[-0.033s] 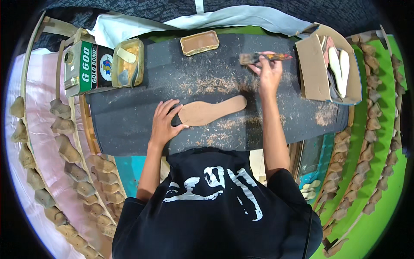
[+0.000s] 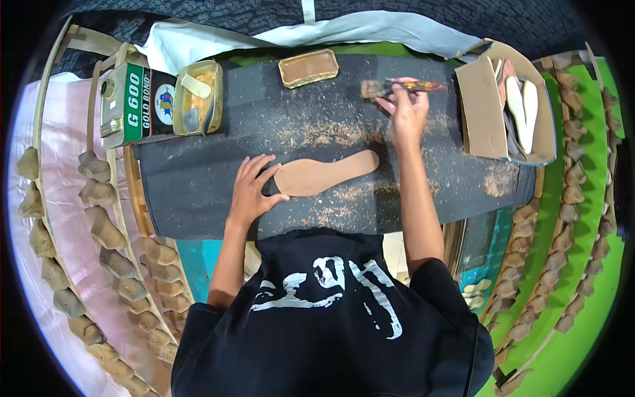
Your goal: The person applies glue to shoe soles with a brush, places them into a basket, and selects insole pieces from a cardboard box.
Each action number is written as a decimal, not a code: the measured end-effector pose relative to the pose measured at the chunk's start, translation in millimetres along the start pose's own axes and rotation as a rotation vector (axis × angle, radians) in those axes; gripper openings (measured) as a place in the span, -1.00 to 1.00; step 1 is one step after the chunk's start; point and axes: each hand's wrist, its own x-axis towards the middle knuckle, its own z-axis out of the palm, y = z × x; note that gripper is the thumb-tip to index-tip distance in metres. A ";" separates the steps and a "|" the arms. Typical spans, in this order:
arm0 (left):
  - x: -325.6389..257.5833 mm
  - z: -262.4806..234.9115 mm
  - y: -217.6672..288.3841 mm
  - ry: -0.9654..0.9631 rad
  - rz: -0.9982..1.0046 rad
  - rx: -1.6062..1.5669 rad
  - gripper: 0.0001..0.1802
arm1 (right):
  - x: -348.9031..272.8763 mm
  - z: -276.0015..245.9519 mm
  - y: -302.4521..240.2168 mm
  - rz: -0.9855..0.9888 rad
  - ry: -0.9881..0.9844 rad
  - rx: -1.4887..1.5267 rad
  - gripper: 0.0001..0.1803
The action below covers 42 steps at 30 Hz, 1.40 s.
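A tan shoe insole (image 2: 324, 174) lies flat on the black-covered table, its wide end to the left and narrow end to the right. My left hand (image 2: 251, 188) rests at the wide end, thumb and forefinger against its edge, the other fingers spread. Beyond the insole, to the right, my right hand (image 2: 407, 116) grips a flat brush (image 2: 377, 88) above the table. The bristles point left and the multicoloured handle sticks out to the right. Some of the right fingers are hidden behind the hand. The brush is slightly blurred.
A shallow tray of brown stuff (image 2: 308, 69) stands at the far edge. Far left are a metal can (image 2: 126, 109) and a tub with scrapers (image 2: 198, 99). A cardboard box (image 2: 486, 109) with pale shoe forms stands right. Shavings litter the cloth (image 2: 264, 132); racks (image 2: 569, 198) flank the table.
My right hand and the brush have shifted slightly to the left. My left hand stays at the insole's wide end, and the insole looks unmoved.
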 end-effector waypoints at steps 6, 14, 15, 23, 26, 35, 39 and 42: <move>40.8 -11.3 -8.5 0.014 -0.069 -0.284 -0.06 | 36.9 68.7 26.8 -0.136 -0.245 -0.012 -0.69; 132.6 12.9 -32.2 0.205 -0.193 -0.557 -0.29 | 72.1 76.5 60.1 -0.133 -0.344 -0.342 -0.68; 137.9 14.7 -32.5 0.202 -0.213 -0.597 -0.30 | 73.9 75.7 65.3 -0.128 -0.309 -0.445 -0.67; 142.0 23.4 -29.6 0.215 -0.181 -0.573 -0.37 | 63.0 85.9 91.8 -0.177 -0.230 -0.466 -0.21; 135.8 20.5 -26.6 0.216 -0.192 -0.574 -0.37 | 53.7 79.8 86.6 -0.092 -0.192 -0.365 0.00; 45.1 -2.2 -21.2 0.006 -0.603 -0.563 -0.72 | -17.8 -53.9 35.4 0.032 -0.280 -0.746 -0.64; 1.2 -5.2 -9.6 -0.100 -0.760 -0.674 -0.64 | -83.0 -58.8 -6.9 0.149 -0.304 -1.105 -0.61; -13.8 1.8 -7.2 -0.158 -0.771 -0.731 -0.56 | -111.2 -66.1 7.4 0.095 -0.276 -1.100 -0.60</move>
